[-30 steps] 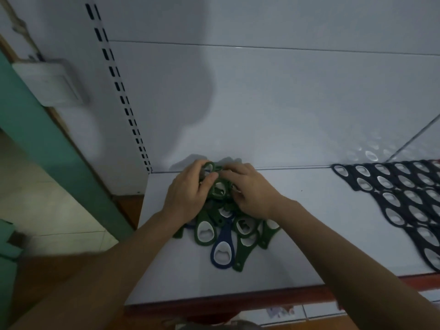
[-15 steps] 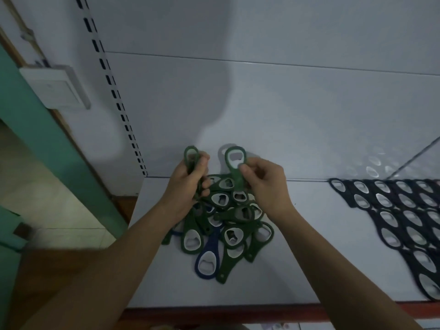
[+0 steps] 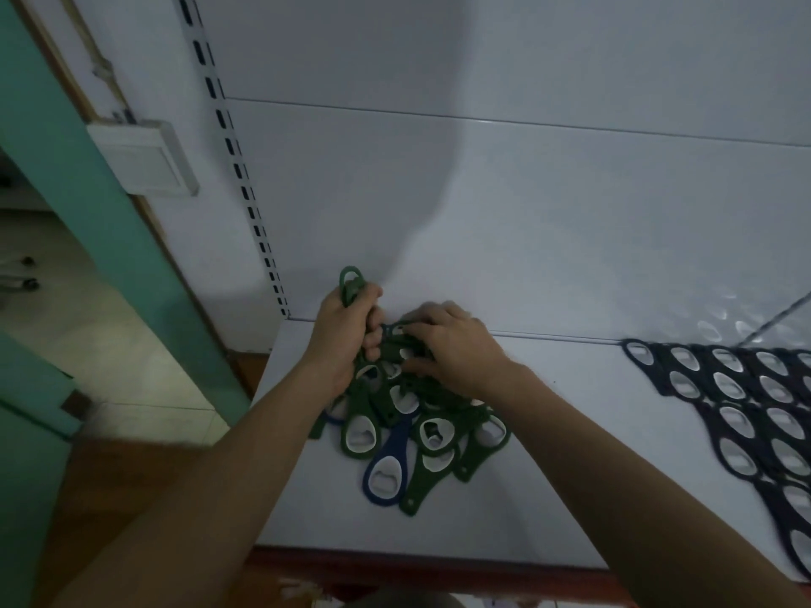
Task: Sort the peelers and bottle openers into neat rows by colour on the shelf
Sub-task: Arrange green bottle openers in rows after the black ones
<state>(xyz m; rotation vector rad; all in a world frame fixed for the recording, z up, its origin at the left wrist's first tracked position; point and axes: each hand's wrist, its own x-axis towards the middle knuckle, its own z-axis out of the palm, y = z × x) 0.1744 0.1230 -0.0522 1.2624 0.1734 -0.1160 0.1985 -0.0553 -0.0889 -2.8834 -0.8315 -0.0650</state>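
A loose pile of green bottle openers (image 3: 432,432) lies on the white shelf (image 3: 570,454), with one blue bottle opener (image 3: 388,471) sticking out at its front. My left hand (image 3: 340,340) grips green openers upright, and a green loop (image 3: 351,280) pokes out above the fist. My right hand (image 3: 452,348) is down on the back of the pile, fingers curled around an opener there. Dark navy openers (image 3: 746,401) lie in neat overlapping rows at the right.
The shelf's back panel rises just behind the pile, with a slotted upright (image 3: 239,168) at its left. A green door frame (image 3: 101,221) and a white wall switch (image 3: 145,162) stand further left. The shelf's front edge has a red-brown strip (image 3: 417,563).
My right hand, which held a green opener up beside the left hand, has dropped back onto the pile. My left hand still holds its openers upright.
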